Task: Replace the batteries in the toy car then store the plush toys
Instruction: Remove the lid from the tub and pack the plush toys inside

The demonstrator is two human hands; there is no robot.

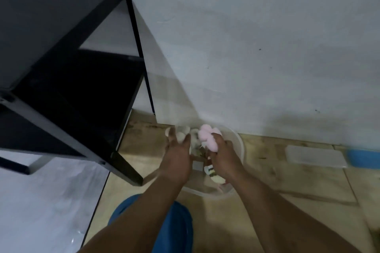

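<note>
Head view, looking steeply down; the frame is motion-blurred. Nearest us, a blue-clad knee [156, 230] sits under our forearms. Both arms reach forward over a clear plastic tub [239, 144] on the floor, against the wall.

Our right hand [223, 157] is closed around a pink plush toy [207, 137], which stands up out of the grip, long axis pointing away from us toward the wall. Our left hand [177, 160] has its fingers curled onto a pale, cream plush toy [181, 132] at the tub's far left rim; whether that grip is firm we cannot tell.

Key relation: both plush toys lie directly ahead of and under the hands, already above the tub's mouth, so the coming move is probably a short push downward. The right hand is the more committed.

Inside the tub, between the hands, lie more small items, one striped; blur leaves them unidentified. The hands hide most of the contents. No toy car is visible.

Farther right, a clear lid [314, 156] lies flat on the floor, well apart from the tub. A black shelf unit [67, 68] stands to the left.
</note>
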